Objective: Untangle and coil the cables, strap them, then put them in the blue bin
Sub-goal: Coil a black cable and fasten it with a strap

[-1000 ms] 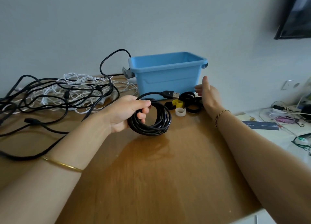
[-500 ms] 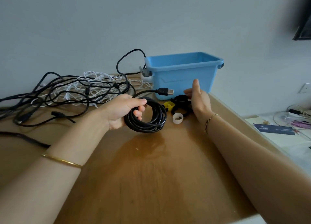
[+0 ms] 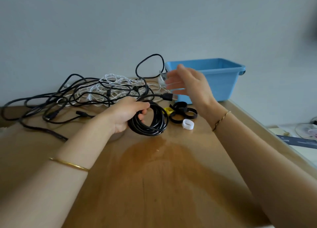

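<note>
Far left, the tangled cables [image 3: 103,90] lay unsorted, and your left hand [image 3: 127,114] kept its fingers curled round the coiled black cable [image 3: 151,125]. From the straps [image 3: 183,111], where it rested a moment earlier, your right hand [image 3: 190,85] had risen, blurred, fingers spread and empty, before the blue bin [image 3: 223,85]. I judge the coil was not yet strapped.

Head camera looks down, close over table [image 3: 154,185].

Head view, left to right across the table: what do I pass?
Tangled cables → left hand → coiled black cable it grips → black straps → dark card at far right. Right hand and blue bin overlap the straps.
</note>
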Tool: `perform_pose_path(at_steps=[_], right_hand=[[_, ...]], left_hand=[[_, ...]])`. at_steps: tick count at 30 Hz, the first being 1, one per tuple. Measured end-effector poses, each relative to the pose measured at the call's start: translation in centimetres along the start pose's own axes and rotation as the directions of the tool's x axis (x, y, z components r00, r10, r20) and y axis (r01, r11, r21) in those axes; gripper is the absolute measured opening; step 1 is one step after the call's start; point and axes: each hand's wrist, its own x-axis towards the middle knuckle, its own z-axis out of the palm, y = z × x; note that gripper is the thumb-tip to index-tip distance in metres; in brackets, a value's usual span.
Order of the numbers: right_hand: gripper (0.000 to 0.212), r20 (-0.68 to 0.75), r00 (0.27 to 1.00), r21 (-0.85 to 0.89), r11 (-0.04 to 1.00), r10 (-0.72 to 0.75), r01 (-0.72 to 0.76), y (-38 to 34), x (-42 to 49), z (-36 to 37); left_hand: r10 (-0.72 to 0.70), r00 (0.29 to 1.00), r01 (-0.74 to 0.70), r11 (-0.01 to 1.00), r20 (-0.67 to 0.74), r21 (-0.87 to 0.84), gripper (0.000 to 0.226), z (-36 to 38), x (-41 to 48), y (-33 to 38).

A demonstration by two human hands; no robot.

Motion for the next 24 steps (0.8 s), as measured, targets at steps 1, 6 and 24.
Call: perform_pose_path(at_steps=[1, 6, 24], right_hand=[[0.036, 0.117, 0.993, -0.113, 0.993, -0.033, 0.046, -0.8, -0.3, 0.8], [0.034, 0.453, 0.887, -0.597, 0.708, -0.092, 0.378, 0.1, -1.2, 3.3], [0.024, 0.321, 0.946, 0.007, 0.999, 0.038, -0.043, 1.6, -1.9, 2.0]], left_hand=[[0.01, 1.0, -0.011, 0.999, 0.003, 0.038, 0.019, 0.1, 0.0, 0.1], [0.087, 0.995, -0.09, 0.994, 0.05, 0.064, 0.021, -0.1, -0.5, 0.4], [0.118, 0.991, -0.106, 0.981, 0.065, -0.161, 0.024, 1.3, -0.4, 0.9]])
